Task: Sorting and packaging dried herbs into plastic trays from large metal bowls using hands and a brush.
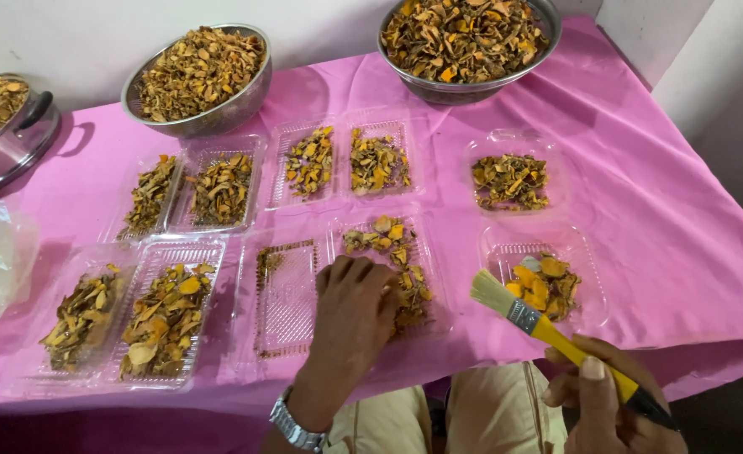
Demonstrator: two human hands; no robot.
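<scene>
Head view of a worktop (pixel 640 219) covered in a pink cloth and set with clear plastic trays of dried yellow-brown slices. The left hand (pixel 353 315) lies palm down, fingers curled, on the middle hinged tray (pixel 287 298) in the near row, pressing on the heap of slices (pixel 397 261) in its right half; the left half of that tray holds only a thin line of crumbs along its edge. A metal wristwatch (pixel 296 429) sits on the left wrist. The right hand (pixel 603 403), at the lower right and off the worktop's near edge, is closed around the yellow handle of a flat paintbrush (pixel 540 324), whose pale bristles point up and left, hovering just beside the near right tray (pixel 548 282) of brighter orange pieces. Further trays, filled, stand to the left and in the far row. Two steel bowls (pixel 199 80) heaped with the same slices stand along the far edge, one at left centre and one at right, and a handled steel pot (pixel 6 126) is at the far left.
</scene>
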